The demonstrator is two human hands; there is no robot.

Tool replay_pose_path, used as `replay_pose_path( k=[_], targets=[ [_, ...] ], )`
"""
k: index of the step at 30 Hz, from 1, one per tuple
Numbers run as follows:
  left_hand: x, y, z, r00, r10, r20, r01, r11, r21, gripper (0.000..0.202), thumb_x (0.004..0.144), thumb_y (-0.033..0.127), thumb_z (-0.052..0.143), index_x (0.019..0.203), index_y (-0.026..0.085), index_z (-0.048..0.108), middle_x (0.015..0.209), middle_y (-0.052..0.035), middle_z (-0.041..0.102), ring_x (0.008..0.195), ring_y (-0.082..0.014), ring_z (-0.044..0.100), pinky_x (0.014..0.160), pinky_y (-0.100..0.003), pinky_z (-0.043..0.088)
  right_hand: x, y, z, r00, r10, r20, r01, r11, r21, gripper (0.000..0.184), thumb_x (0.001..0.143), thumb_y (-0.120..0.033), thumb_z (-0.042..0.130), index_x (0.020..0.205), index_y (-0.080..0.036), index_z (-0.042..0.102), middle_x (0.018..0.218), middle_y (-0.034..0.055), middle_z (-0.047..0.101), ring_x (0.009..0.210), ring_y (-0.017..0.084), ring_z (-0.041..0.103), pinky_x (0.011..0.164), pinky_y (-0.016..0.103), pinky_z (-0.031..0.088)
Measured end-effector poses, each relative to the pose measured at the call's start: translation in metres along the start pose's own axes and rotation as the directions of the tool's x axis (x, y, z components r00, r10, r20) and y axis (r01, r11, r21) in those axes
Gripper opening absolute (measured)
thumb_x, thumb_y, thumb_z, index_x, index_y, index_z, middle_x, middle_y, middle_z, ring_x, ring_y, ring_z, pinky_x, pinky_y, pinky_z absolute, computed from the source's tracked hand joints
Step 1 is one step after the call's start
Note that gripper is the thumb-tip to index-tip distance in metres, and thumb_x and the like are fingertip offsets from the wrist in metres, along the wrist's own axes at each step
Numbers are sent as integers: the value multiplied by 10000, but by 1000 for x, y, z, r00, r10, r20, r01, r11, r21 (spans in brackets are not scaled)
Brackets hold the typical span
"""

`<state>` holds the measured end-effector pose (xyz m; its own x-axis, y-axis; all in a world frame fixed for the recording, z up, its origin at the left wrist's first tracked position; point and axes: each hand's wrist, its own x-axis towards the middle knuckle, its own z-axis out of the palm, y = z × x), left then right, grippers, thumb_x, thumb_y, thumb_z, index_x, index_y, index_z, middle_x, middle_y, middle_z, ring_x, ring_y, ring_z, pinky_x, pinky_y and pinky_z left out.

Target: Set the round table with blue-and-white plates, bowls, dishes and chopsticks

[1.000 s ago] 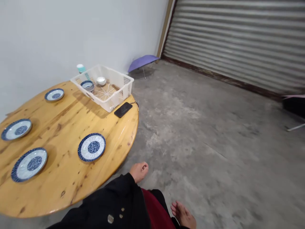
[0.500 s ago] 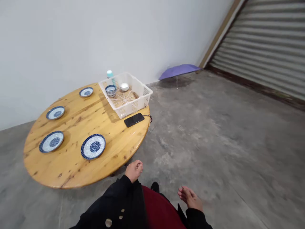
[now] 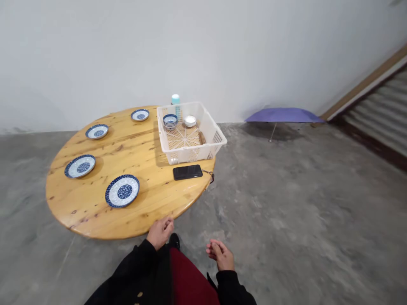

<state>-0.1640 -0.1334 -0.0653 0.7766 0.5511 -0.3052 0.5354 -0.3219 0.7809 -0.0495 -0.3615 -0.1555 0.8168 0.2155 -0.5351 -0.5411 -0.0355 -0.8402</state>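
Close by the table's front edge, my left hand (image 3: 160, 232) is empty, its fingers loosely curved. My right hand (image 3: 220, 254) hangs over the floor to the right, also empty, with half-bent fingers and the thumb over them. Nearest on the round wooden table (image 3: 152, 203) lies a blue-and-white plate (image 3: 122, 191). Further round the rim are three more, a left plate (image 3: 80, 166), a plate behind it (image 3: 97, 131) and a far plate (image 3: 140, 115). A white plastic basket (image 3: 197, 153) holds stacked blue-patterned bowls (image 3: 170, 122), small white dishes (image 3: 190, 121) and thin brown sticks (image 3: 202, 137).
A black phone (image 3: 187, 172) with a strap lies in front of the basket. Behind the basket stands a light-blue bottle (image 3: 175, 100). An open purple umbrella (image 3: 284, 115) rests on the concrete floor (image 3: 286, 212) by the white wall (image 3: 203, 51). A corrugated shutter (image 3: 381, 108) is at right.
My view has turned right and levelled, and my body is closer to the table. Both hands have come nearer each other, the left up to the table's edge. The dishes stay in place.
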Motion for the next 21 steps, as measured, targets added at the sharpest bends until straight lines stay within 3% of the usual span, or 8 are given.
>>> replay_pose_path(
  k=[4,7,10,13,17,19,21],
  targets=[
    [41,24,-34,992,34,-123,-44,995,-85,256,892,417,467,961,224,622,820,-21,730,763,-178,705,746,-285,547,29,-46,1,1000,-19,21,20,999,-48,679,425,-672,850,804,-130,698,676,94,734,549,207,682,526,304,559],
    [76,46,-71,970,125,-209,-151,982,-114,263,897,415,467,984,216,615,847,-38,735,782,-176,708,779,-293,552,52,-103,-1,984,-175,-32,172,982,-82,632,501,-642,847,857,-138,708,709,91,742,582,208,692,573,324,579],
    [112,73,-113,925,191,-330,-253,955,-158,308,900,430,479,1041,191,613,877,-61,732,831,-188,711,801,-313,562,68,-174,8,929,-362,-69,349,925,-152,539,585,-592,830,864,-146,712,725,86,743,586,201,688,589,331,579],
    [149,108,-151,851,267,-453,-377,910,-173,352,900,441,505,1106,174,604,994,-92,721,913,-196,708,833,-330,570,77,-249,31,832,-552,-56,531,822,-207,443,686,-547,783,865,-147,717,709,71,731,575,184,678,581,329,574],
    [201,160,-192,726,382,-572,-543,829,-136,388,908,380,524,1222,155,567,1200,-138,665,1099,-218,664,955,-377,541,93,-343,78,623,-781,37,767,601,-223,295,776,-452,747,847,-166,721,687,43,718,534,164,660,551,315,558],
    [230,183,-208,678,412,-609,-578,811,-96,385,924,353,519,1255,159,555,1270,-134,628,1189,-232,620,1025,-411,500,112,-381,107,531,-840,108,839,503,-208,234,804,-408,734,858,-180,725,698,34,716,532,160,657,558,321,567],
    [262,202,-222,656,409,-634,-585,806,-85,363,940,335,509,1252,155,558,1298,-125,605,1254,-250,572,1080,-456,450,140,-413,138,476,-856,201,877,446,-177,206,822,-382,720,869,-181,724,709,34,715,546,160,662,565,322,578]
  ],
)
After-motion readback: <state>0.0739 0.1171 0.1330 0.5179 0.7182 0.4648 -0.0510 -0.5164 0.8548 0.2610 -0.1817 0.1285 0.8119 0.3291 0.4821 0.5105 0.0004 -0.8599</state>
